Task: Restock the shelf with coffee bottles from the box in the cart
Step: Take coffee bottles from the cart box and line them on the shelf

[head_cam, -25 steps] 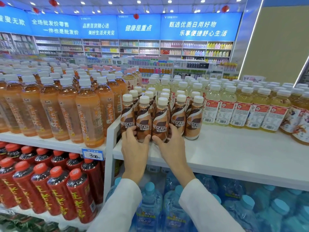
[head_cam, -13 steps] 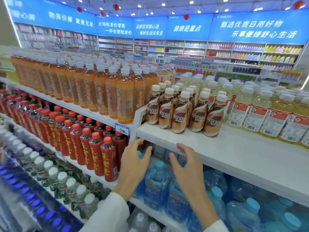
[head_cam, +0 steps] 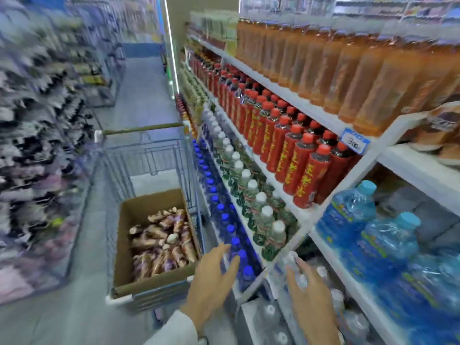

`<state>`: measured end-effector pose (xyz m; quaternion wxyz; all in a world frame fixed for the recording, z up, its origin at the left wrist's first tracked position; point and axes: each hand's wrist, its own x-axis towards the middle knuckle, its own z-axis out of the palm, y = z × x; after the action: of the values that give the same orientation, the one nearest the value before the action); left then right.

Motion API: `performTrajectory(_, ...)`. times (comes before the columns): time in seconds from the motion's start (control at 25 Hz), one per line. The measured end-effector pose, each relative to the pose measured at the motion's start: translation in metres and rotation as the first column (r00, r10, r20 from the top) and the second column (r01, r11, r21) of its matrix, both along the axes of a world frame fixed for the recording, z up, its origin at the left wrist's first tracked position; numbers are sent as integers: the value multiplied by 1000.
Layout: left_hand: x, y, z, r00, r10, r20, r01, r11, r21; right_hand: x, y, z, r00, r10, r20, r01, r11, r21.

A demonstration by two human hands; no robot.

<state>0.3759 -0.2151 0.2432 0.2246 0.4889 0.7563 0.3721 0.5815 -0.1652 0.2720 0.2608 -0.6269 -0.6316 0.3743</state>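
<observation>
Shop aisle: box (head_cam: 139,215) of coffee bottles (head_cam: 161,241) in cart (head_cam: 146,155); left hand (head_cam: 211,277), right hand (head_cam: 311,302) fingers released, empty

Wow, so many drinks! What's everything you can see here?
grey wire shopping cart: one, grey, aisle left of the shelves
brown cardboard box: one, brown, inside the cart
brown coffee bottles: many, brown, lying in the box
orange drink bottles: many, orange, top shelf
red-capped red bottles: many, red, second shelf
white-capped green-labelled bottles: one row, green, third shelf
blue-capped bottles: one row, blue, shelf beside the cart
large blue water jugs: several, blue, lower right shelf
left hand: one, open, near the box
right hand: one, open, by the low shelf
</observation>
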Motion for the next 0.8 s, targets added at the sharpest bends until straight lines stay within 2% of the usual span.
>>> performTrajectory(0.2, -62, -45, -35, 977, 203, 63, -197, 975, -98, -61, -7, -45, 996, 84, -11, -85, 981, -174)
performTrajectory(0.36, -118, -57, -72, 940, 322, 109, -289, 927, -240, -117, -2, -81, 997, 74, 31, -63, 965, -255)
performTrajectory(0.56, -194, -43, -119, 911, 391, 133, -315, 865, -391, -177, 20, -119, 984, 162, 76, -129, 936, -328)
performTrajectory(0.72, -249, -6, -145, 915, 378, 141, -276, 841, -465, -216, 39, -138, 968, 219, 123, -152, 902, -404)
performTrajectory(0.8, -270, 16, -157, 919, 360, 159, -238, 830, -504, -232, 45, -143, 966, 243, 92, -177, 875, -450)
